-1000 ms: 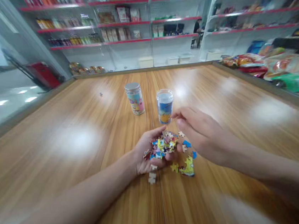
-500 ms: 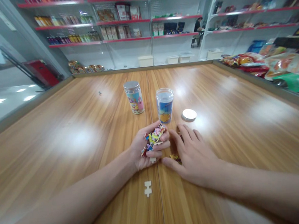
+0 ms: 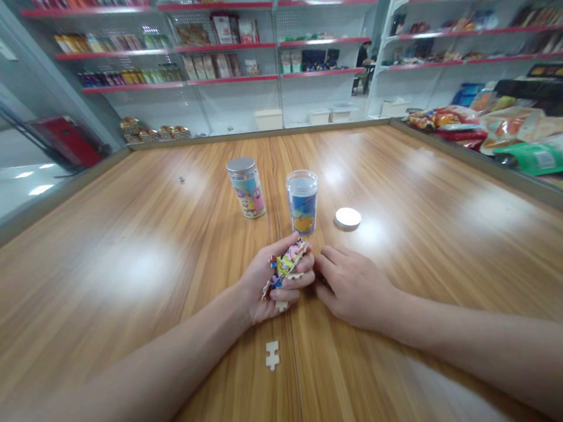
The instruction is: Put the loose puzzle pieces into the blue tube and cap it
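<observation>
My left hand point(image 3: 269, 286) is curled around a bunch of colourful puzzle pieces point(image 3: 287, 265), holding them just above the wooden table point(image 3: 140, 253). My right hand point(image 3: 352, 284) lies on the table right beside it, fingers drawn together over the spot where loose pieces lay; whatever is under them is hidden. Just beyond both hands stands an open clear jar with a blue picture point(image 3: 303, 202). Its white lid point(image 3: 348, 217) lies flat to the right. A closed jar with a silver lid point(image 3: 245, 188) stands further back on the left. One pale puzzle piece point(image 3: 272, 355) lies face down near my left forearm.
A tiny dark speck point(image 3: 181, 179) lies far left on the table. Packaged snacks point(image 3: 504, 127) are heaped along the right edge. Shop shelves with red rails point(image 3: 228, 42) line the back wall, and a red cart point(image 3: 65, 140) stands at the back left.
My left hand closed on the pile of pieces and lifted it. My right hand came down from near the jar, swept the loose pieces together and drew its fingers in. The white lid came into sight.
</observation>
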Action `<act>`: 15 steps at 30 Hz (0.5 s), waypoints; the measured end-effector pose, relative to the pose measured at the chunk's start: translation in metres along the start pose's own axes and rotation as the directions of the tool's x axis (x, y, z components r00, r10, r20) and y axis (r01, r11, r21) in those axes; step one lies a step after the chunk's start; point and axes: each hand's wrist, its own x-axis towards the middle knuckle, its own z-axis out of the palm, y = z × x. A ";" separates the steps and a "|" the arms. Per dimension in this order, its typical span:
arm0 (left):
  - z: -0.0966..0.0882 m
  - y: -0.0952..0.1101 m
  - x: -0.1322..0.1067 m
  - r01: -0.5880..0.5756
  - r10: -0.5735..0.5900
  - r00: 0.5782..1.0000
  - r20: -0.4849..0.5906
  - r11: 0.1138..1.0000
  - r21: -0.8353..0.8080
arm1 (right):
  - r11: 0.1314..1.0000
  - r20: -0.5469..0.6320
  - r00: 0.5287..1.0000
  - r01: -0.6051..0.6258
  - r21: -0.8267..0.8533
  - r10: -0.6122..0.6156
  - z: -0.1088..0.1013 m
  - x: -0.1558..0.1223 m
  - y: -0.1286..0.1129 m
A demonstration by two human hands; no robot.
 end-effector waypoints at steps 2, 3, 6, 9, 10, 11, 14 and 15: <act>-0.001 0.000 0.000 0.001 -0.001 1.000 0.004 1.000 -0.003 | 1.000 0.001 1.000 0.005 -0.008 -0.005 0.000 0.000 0.000; -0.002 0.000 0.000 -0.004 0.004 1.000 0.005 1.000 -0.008 | 1.000 0.000 1.000 0.010 -0.012 -0.010 -0.001 -0.001 0.000; -0.003 0.000 0.000 -0.012 0.012 1.000 -0.003 1.000 -0.002 | 0.999 -0.007 1.000 0.027 -0.024 -0.027 -0.001 -0.001 0.000; -0.004 0.001 0.001 0.016 -0.015 1.000 -0.015 0.999 0.032 | 0.999 -0.015 1.000 0.025 -0.033 -0.026 0.000 -0.002 0.000; -0.004 0.001 0.001 0.024 -0.023 1.000 -0.018 0.999 0.037 | 0.999 -0.018 0.999 0.027 -0.034 -0.027 0.001 -0.002 0.001; -0.004 0.001 0.001 0.028 -0.027 0.999 -0.020 0.999 0.039 | 0.999 -0.021 0.999 0.030 -0.034 -0.031 0.002 -0.002 0.001; -0.003 0.001 0.001 0.014 -0.014 1.000 -0.026 0.999 0.030 | 0.998 -0.051 0.997 0.056 -0.034 -0.057 0.003 -0.002 0.001; -0.003 0.001 0.001 0.009 -0.008 1.000 -0.029 1.000 0.027 | 0.997 -0.063 0.996 0.065 -0.035 -0.067 0.003 -0.002 0.001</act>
